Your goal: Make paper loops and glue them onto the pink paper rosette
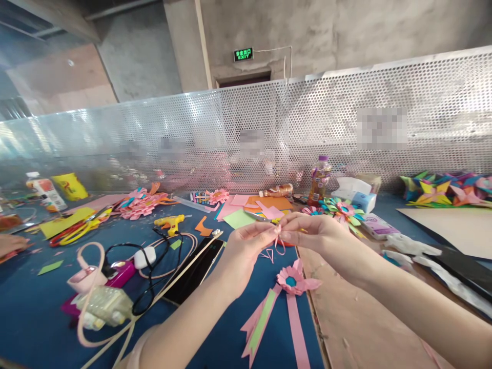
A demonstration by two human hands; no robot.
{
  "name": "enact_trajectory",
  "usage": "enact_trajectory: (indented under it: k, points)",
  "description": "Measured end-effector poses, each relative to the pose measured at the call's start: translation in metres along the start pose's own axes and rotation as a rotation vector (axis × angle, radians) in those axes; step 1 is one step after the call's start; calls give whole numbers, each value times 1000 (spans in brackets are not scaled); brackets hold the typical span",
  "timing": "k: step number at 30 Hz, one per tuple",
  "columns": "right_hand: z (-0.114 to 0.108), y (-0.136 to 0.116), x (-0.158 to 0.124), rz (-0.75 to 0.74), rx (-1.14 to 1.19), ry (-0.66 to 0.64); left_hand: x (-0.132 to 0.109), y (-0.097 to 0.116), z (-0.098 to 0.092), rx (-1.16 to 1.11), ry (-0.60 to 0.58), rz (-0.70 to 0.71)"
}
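Observation:
My left hand (pixel 248 246) and my right hand (pixel 319 233) meet above the table, fingertips pinched together. Between them is a narrow pink paper strip (pixel 280 248), its loose end curling below the fingers. Some thin pink scraps (pixel 267 254) lie just under it. Closer to me rests a pink paper flower (pixel 299 281) with a blue centre and pink and green paper tails. A black phone (pixel 194 271) lies partly behind my left forearm.
A yellow glue gun (pixel 169 223) and tangled cables lie left, near yellow-handled scissors (pixel 82 229). Coloured paper sheets (pixel 240 219) and a drink bottle (pixel 320 179) are at the back. Another person's hand (pixel 11 245) shows at the far left. A perforated metal screen (pixel 192 128) bounds the table.

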State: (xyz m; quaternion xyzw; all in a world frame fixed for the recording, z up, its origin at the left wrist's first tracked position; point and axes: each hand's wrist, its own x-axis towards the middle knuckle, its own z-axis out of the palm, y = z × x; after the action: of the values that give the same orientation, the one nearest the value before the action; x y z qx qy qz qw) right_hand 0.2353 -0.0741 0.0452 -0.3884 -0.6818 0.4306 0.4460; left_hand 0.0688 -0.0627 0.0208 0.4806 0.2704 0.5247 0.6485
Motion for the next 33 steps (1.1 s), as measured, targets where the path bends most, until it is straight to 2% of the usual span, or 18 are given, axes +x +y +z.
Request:
enact_trajectory:
  k: [4, 8, 12, 19, 27, 33]
  points:
    - [1, 2, 1, 35, 28, -3, 1, -2, -1, 13, 8, 11]
    - [1, 5, 2, 11, -8, 9, 2, -4, -2, 23, 0, 18]
    - [-2, 3, 3, -32, -80, 13, 3, -4, -3, 54, 43, 32]
    - [-6, -5, 1, -87, -235, 83, 0, 0, 1, 201, 79, 50]
    - [0, -3, 1, -100, -276, 149, -3, 2, 2, 401, 69, 124]
    - [-1, -4, 1, -94, -289, 129, -3, 1, 1, 503, 75, 152]
